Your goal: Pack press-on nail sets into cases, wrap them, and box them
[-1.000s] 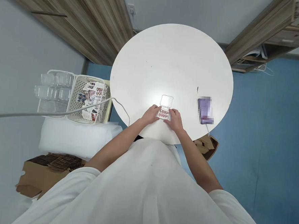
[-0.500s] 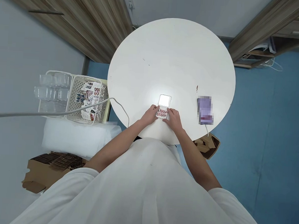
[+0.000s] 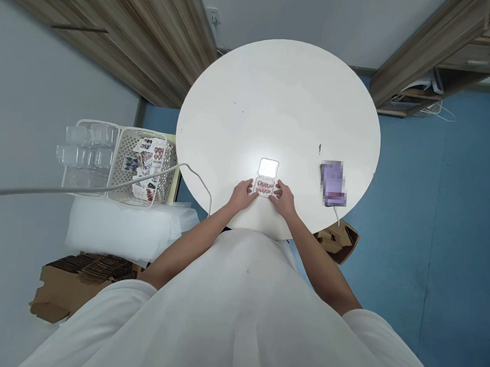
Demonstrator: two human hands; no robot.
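Observation:
A small clear plastic case (image 3: 263, 195) lies on the round white table with its lid (image 3: 268, 168) folded back, away from me, bright with glare. In its base sits a card of press-on nails (image 3: 264, 186), reddish-pink, in two rows. My left hand (image 3: 241, 195) holds the case's left side, thumb at the near corner and fingers bent along the edge. At the opposite side my right hand (image 3: 284, 199) grips the case in the same way, its thumb by the near right corner. The nails lie uncovered between the hands.
A phone (image 3: 333, 183) with a blurred screen lies to the right, its cable over the table edge. Left of the white table (image 3: 281, 97) stand a basket (image 3: 125, 143) of nail cards and a basket of clear cases (image 3: 78, 155). A grey cable (image 3: 145, 178) crosses there. Cardboard boxes (image 3: 336, 242) stand below.
My fingers have drawn outward from over the nail card to the sides of the case, so more of the nails shows. The lid stays folded back. The whole view has shifted slightly.

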